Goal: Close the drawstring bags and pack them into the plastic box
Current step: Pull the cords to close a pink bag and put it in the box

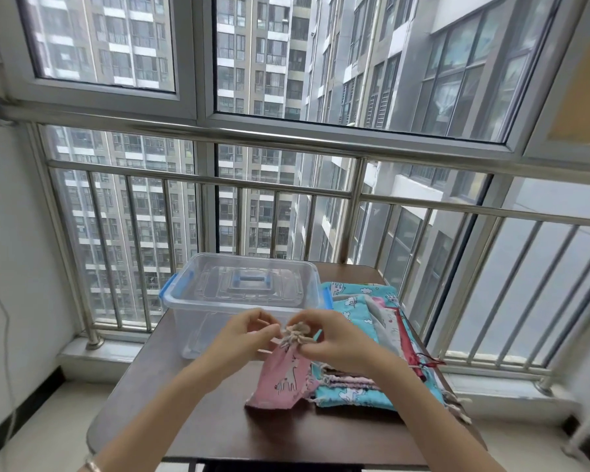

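Dark brown table (171, 420) stands before a railed window. One pink printed fabric drawstring bag (283, 376) sits at table centre, long axis near-to-far, gathered mouth pointing far and upward, bottom edge on the table. Left hand (246, 338) and right hand (334, 338) each pinch it at the gathered mouth. One clear plastic box (191, 301) with blue latches stands just beyond. One pile of teal and mixed fabric bags (355, 391) lies to the right; its count cannot be determined.

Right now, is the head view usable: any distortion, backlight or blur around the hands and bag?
Head view: usable; wide-angle bows the railing and window frame; soft daylight, no harsh glare; left hand, right hand and pink bag slightly soft but readable; plastic box faintly reflective.
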Tool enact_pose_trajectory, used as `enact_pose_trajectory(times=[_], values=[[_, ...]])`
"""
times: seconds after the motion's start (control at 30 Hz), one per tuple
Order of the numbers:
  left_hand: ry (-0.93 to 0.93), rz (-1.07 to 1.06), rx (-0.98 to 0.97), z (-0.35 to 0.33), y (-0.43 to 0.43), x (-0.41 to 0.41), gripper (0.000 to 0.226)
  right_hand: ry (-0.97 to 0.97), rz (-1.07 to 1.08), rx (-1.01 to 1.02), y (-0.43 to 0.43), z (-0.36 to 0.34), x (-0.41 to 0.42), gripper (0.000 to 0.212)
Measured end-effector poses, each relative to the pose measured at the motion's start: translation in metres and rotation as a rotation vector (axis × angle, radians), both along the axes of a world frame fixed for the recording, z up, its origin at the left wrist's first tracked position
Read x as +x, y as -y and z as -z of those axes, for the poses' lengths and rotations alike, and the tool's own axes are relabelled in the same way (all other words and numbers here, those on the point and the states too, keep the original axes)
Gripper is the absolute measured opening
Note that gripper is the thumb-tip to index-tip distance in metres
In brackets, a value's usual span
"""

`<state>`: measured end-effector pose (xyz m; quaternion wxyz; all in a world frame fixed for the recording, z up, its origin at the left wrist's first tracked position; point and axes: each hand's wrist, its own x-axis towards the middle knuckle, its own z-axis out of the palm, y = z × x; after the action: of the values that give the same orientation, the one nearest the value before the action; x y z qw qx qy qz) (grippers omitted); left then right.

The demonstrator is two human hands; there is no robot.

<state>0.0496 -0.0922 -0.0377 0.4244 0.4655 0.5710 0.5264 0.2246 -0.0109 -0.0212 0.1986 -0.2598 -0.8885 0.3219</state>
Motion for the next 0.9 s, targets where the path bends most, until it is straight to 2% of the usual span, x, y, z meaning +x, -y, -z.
enact_pose_trajectory(times=[0.1,0.23,0.33,0.4,0.47,0.53,0.6,0.67,0.8,0.9], values=[[-0.001,0.020,-0.019,-0.014,0.005,-0.009,0.022,-0.084,-0.024,-0.008,-0.005,-0.029,-0.002,0.023],[-0.067,0.045,0.032,-0.037,0.002,-0.015,0.037,-0.309,-0.068,-0.111,-0.010,-0.083,-0.010,0.020],[0.091,0.078,-0.120,-0.055,-0.015,-0.022,0.054,-0.466,-0.065,-0.158,-0.016,-0.119,-0.020,0.023],[0.240,0.197,-0.263,-0.066,-0.025,-0.029,0.060,-0.533,-0.042,-0.158,-0.021,-0.134,-0.029,0.023],[0.379,0.316,-0.332,-0.080,-0.030,-0.035,0.052,-0.569,-0.018,-0.146,-0.029,-0.142,-0.037,0.025],[0.467,0.326,-0.320,-0.090,-0.038,-0.045,0.046,-0.569,-0.005,-0.143,-0.040,-0.144,-0.040,0.029],[0.464,0.259,-0.299,-0.094,-0.052,-0.064,0.044,-0.494,0.024,-0.100,-0.056,-0.141,-0.040,0.040],[0.368,0.167,-0.297,-0.094,-0.069,-0.085,0.044,-0.305,0.082,-0.008,-0.071,-0.134,-0.040,0.043],[0.039,0.092,-0.384,-0.084,-0.091,-0.107,0.049,0.176,0.101,0.066,-0.094,-0.101,-0.063,0.027],[-0.314,0.083,-0.540,-0.064,-0.104,-0.113,0.050,0.468,0.087,0.112,-0.108,-0.069,-0.092,0.017]])
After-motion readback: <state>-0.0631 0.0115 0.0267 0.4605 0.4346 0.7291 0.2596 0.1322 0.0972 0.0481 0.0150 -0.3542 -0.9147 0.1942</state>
